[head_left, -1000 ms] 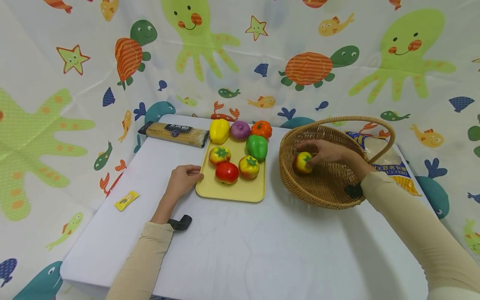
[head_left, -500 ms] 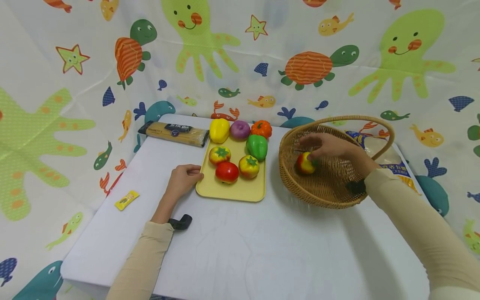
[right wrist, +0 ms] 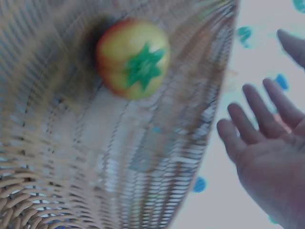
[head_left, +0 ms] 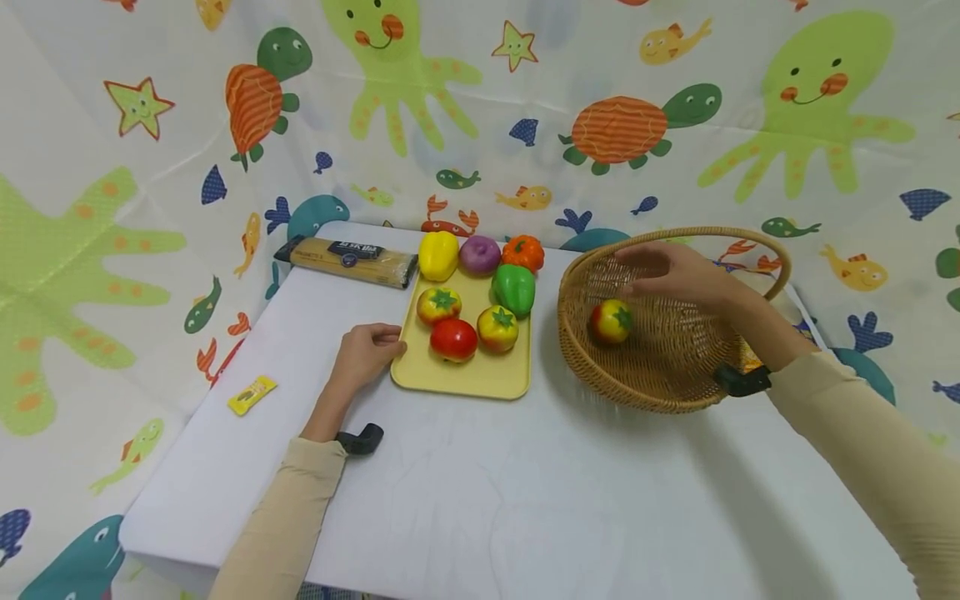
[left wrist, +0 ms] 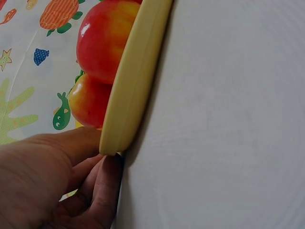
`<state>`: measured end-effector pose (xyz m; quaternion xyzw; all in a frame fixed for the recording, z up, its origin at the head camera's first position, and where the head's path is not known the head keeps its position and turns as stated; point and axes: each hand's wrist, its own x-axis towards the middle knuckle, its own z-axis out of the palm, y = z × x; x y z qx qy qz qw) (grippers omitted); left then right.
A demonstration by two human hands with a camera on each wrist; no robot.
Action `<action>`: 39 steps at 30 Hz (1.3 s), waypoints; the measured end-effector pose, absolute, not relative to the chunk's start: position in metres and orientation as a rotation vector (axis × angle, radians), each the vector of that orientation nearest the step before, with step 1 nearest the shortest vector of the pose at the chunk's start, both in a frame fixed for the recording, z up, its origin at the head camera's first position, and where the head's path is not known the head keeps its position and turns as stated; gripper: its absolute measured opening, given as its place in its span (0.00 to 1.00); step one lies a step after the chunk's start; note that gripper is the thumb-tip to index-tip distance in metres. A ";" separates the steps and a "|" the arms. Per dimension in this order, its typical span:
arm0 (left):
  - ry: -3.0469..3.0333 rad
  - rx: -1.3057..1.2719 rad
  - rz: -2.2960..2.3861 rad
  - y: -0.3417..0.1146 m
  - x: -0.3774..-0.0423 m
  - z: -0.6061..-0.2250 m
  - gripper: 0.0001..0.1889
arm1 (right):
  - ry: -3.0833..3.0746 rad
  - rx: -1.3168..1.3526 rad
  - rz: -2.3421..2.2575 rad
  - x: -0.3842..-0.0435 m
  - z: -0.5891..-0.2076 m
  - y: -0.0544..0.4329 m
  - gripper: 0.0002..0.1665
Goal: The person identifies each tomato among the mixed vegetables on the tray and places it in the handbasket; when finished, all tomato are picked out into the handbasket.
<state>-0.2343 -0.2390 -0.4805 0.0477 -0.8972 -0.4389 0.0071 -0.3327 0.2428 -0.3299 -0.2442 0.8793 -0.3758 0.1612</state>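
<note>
My left hand [head_left: 365, 357] pinches the left rim of a yellow tray [head_left: 457, 385]; in the left wrist view the thumb lies over the rim and fingers are beneath it. On the tray are a red tomato [head_left: 453, 341], two yellow-red tomatoes with green leaf tops, a green bell pepper [head_left: 514, 290], a yellow pepper [head_left: 438, 256], a purple onion-like vegetable [head_left: 480, 255] and an orange pumpkin-like vegetable [head_left: 523, 253]. Over the wicker basket [head_left: 652, 392] hovers my right hand [head_left: 678, 273], fingers spread and holding nothing. A yellow-red tomato [right wrist: 133, 59] lies inside the basket.
A pack of spaghetti [head_left: 348, 261] lies left of the tray's far end. Nearer the table's left edge is a small yellow packet [head_left: 252, 395]. The basket's handle [head_left: 780, 258] arches over its far side, with a partly hidden bag behind. A patterned cloth hangs behind the table.
My right hand has let go of the tomato in the basket and risen away from it, to the right. The left hand stays on the tray. The head view has tilted slightly.
</note>
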 end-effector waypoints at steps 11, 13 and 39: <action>-2.811 0.141 -1.379 -0.239 -0.236 -0.479 0.21 | 2.693 -0.653 -1.138 -0.256 -0.300 0.236 0.35; -2.817 0.148 -1.378 -0.239 -0.236 -0.480 0.21 | 2.682 -0.680 -1.226 -0.240 -0.298 0.229 0.34; -2.803 0.139 -1.344 -0.239 -0.235 -0.484 0.20 | 2.356 -0.751 -1.562 -0.164 -0.405 0.079 0.53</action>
